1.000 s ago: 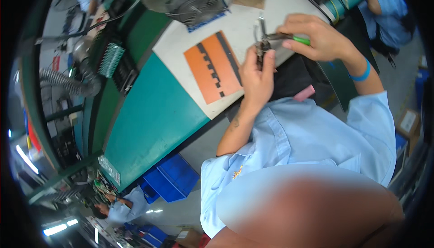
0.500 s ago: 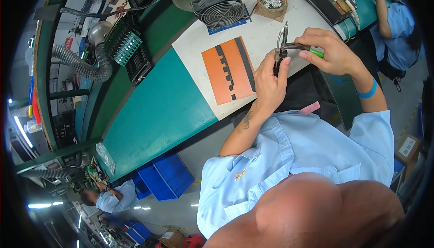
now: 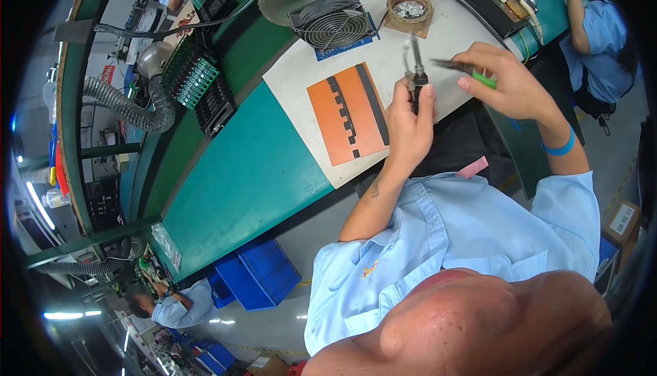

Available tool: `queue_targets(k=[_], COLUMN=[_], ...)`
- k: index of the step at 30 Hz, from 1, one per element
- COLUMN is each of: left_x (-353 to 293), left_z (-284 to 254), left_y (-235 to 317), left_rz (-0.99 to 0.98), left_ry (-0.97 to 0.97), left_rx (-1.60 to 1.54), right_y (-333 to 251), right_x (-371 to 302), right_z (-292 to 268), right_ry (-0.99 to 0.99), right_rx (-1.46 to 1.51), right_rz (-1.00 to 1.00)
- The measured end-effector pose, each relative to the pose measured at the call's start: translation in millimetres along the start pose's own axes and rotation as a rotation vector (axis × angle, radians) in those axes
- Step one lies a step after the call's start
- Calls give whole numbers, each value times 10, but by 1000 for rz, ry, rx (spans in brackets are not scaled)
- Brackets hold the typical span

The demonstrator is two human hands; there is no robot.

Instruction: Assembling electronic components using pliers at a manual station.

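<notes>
My left hand (image 3: pixel 410 122), held over the near edge of the white work surface, is closed around a soldering iron (image 3: pixel 418 77). The iron's metal tip points away from me, with a thin pale tube or wire alongside it, smeared by motion. In my right hand (image 3: pixel 512 87) is a pair of pliers (image 3: pixel 457 67) with dark jaws and a green handle. The jaws point left at the iron, a small gap apart from it. To the left of my left hand lies an orange board (image 3: pixel 330 126) with black strips, one of them stepped.
Beyond my hands stand a round pot (image 3: pixel 392 20) of silvery bits and a black fan (image 3: pixel 335 28) with a wire guard. A boxy bench device (image 3: pixel 482 1) is at the far right. Green circuit boards (image 3: pixel 195 85) stand left, near a flexible duct (image 3: pixel 161 112). Co-workers sit around.
The pliers have come off the soldering iron and moved slightly right. The iron has dipped a little and leans more to the left.
</notes>
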State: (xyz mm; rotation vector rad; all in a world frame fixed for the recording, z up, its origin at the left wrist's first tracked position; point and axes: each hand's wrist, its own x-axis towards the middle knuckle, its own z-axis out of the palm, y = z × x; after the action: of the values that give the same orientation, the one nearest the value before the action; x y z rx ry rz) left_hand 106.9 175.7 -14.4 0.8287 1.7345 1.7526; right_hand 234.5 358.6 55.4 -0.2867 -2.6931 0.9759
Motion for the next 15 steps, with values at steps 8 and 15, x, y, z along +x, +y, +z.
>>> queue_targets(k=[8, 15], left_x=[0, -31], left_z=[-30, -21], left_y=[-156, -136], left_rz=[-215, -155], left_ry=[-158, -152], left_rx=[-608, -553], right_y=[165, 368], right_x=[0, 152], right_z=[11, 43], right_ry=[138, 163], right_rx=[42, 50], right_rz=[-11, -42])
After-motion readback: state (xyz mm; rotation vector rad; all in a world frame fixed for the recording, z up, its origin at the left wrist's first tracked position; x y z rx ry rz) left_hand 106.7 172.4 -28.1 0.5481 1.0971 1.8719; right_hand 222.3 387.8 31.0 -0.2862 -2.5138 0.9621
